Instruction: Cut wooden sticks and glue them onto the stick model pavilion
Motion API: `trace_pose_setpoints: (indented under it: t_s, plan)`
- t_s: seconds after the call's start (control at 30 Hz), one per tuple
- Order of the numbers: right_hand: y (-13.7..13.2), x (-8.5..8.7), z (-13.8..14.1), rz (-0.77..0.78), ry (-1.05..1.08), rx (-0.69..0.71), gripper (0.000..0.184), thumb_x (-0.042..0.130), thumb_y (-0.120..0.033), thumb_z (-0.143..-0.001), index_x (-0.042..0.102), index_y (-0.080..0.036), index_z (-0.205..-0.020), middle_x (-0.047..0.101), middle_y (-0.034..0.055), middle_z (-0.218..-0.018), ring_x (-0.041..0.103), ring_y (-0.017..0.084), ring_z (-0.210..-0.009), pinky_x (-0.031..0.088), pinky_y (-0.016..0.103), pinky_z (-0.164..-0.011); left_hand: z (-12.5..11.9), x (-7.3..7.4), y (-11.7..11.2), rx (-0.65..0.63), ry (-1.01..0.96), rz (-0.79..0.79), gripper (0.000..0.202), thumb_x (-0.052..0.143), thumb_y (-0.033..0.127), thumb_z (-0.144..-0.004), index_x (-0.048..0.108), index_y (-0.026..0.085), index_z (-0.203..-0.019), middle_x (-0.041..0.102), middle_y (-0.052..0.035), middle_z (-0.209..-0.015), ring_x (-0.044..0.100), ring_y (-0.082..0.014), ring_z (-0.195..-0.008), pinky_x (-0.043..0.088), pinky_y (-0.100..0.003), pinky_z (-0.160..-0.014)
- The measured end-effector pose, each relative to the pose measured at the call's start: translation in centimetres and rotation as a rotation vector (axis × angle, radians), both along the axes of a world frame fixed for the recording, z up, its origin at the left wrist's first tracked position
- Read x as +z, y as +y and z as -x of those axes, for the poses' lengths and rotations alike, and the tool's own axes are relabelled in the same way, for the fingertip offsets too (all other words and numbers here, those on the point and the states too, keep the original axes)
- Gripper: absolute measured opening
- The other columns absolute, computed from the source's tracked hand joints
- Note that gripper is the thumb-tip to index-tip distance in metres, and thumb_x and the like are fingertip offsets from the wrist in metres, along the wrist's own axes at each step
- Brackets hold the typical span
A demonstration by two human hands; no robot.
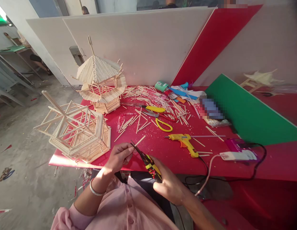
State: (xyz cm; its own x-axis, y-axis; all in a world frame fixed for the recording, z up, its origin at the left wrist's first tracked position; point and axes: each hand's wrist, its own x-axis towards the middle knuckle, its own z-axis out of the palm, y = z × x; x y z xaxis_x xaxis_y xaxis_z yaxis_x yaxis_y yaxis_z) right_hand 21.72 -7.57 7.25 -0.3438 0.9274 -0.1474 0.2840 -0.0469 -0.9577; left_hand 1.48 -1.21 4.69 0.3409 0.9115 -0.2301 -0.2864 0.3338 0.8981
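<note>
My right hand (166, 182) is wrapped round the yellow-and-black handles of a pair of pliers (148, 163), whose dark jaws point up and left. A thin wooden stick (140, 140) shows beyond the jaws and appears to cross them. My left hand (119, 156) has thumb and fingers pinched at the near side of the jaws, apparently on that stick; the gripped end is hidden. To the left stands an open hexagonal stick frame (76, 134). Behind it rises a pagoda model (100, 80) of the same sticks, with a tiered roof.
A yellow glue gun (183, 140) lies right of the pliers, its cord near a white power strip (239, 155). Scissors (164, 124), a yellow cutter (155, 109) and many loose sticks (141, 95) cover the red table (143, 127). A green board (253, 111) leans at right.
</note>
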Motion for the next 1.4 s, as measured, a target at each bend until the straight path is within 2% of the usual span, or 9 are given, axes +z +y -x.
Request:
trace_pose_setpoints:
  t_s: [0.1,0.27,0.53,0.7,0.87,1.1,1.3,1.4]
  plan:
    - [-0.1,-0.4,0.0,-0.03,-0.044,0.024,0.079,0.047,-0.005,-0.058,0.047,-0.022,-0.135,0.059,0.0093,-0.13,0.055,0.023,-0.121,0.039,0.043,-0.109,0.2,0.0,0.0,-0.015,-0.004,0.005,0.039,0.072,0.051,-0.075,0.065,0.013,-0.074,0.04,0.0067,-0.043,0.027,-0.0041,-0.035,0.015,-0.019,-0.038]
    - [-0.3,-1.1,0.2,-0.109,-0.167,-0.029,0.075,0.052,-0.007,-0.061,0.046,-0.023,-0.135,0.06,0.0102,-0.126,0.058,0.025,-0.116,0.046,0.043,-0.103,0.4,-0.3,-0.1,-0.027,0.027,-0.004,0.041,0.071,0.052,-0.075,0.061,0.013,-0.067,0.041,0.0061,-0.042,0.027,-0.004,-0.036,0.018,-0.02,-0.039]
    - [-0.3,-1.8,0.7,-0.204,-0.27,-0.054,0.069,0.052,-0.007,-0.063,0.047,-0.022,-0.131,0.062,0.0107,-0.122,0.058,0.027,-0.115,0.048,0.043,-0.1,0.6,-0.1,-0.2,-0.034,0.065,-0.036,0.041,0.071,0.051,-0.076,0.061,0.012,-0.067,0.043,0.0051,-0.045,0.03,-0.0043,-0.039,0.019,-0.02,-0.041]
    - [-0.5,-2.6,0.8,-0.211,-0.299,-0.038,0.067,0.048,-0.002,-0.063,0.048,-0.023,-0.127,0.064,0.0092,-0.119,0.062,0.023,-0.109,0.051,0.04,-0.097,0.4,-0.3,-0.3,-0.038,-0.083,0.062,0.035,0.072,0.045,-0.075,0.062,0.012,-0.071,0.039,0.0069,-0.04,0.023,-0.0033,-0.034,0.013,-0.018,-0.035]
    - [-0.3,-3.6,0.0,-0.311,-0.406,-0.034,0.078,0.054,-0.007,-0.062,0.04,-0.02,-0.138,0.056,0.015,-0.134,0.053,0.032,-0.125,0.045,0.05,-0.104,0.7,-0.2,0.2,-0.152,-0.276,0.229,0.027,0.072,0.035,-0.073,0.059,0.012,-0.071,0.039,0.0071,-0.039,0.018,-0.0024,-0.029,0.012,-0.015,-0.03]
    - [0.1,-2.8,0.4,-0.27,-0.305,-0.008,0.072,0.05,-0.003,-0.062,0.046,-0.023,-0.131,0.064,0.0099,-0.119,0.062,0.025,-0.11,0.052,0.04,-0.095,1.1,-0.4,0.2,-0.192,-0.335,0.288,0.021,0.071,0.029,-0.076,0.061,0.011,-0.071,0.041,0.0067,-0.04,0.018,-0.0015,-0.029,0.012,-0.014,-0.029]
    - [0.3,-2.5,0.6,-0.253,-0.263,0.007,0.079,0.049,-0.003,-0.058,0.042,-0.021,-0.135,0.06,0.0117,-0.127,0.057,0.026,-0.119,0.047,0.042,-0.102,0.7,-0.5,0.4,-0.156,-0.37,0.279,0.021,0.071,0.028,-0.076,0.06,0.011,-0.071,0.041,0.0072,-0.041,0.016,-0.0011,-0.028,0.011,-0.014,-0.029]
    - [0.4,-2.4,0.5,-0.225,-0.252,0.034,0.079,0.048,-0.003,-0.058,0.043,-0.021,-0.134,0.06,0.0112,-0.126,0.058,0.025,-0.117,0.047,0.041,-0.102,0.6,-0.7,0.5,-0.147,-0.354,0.258,0.021,0.069,0.029,-0.077,0.06,0.011,-0.071,0.041,0.0073,-0.041,0.017,-0.0015,-0.028,0.011,-0.014,-0.029]
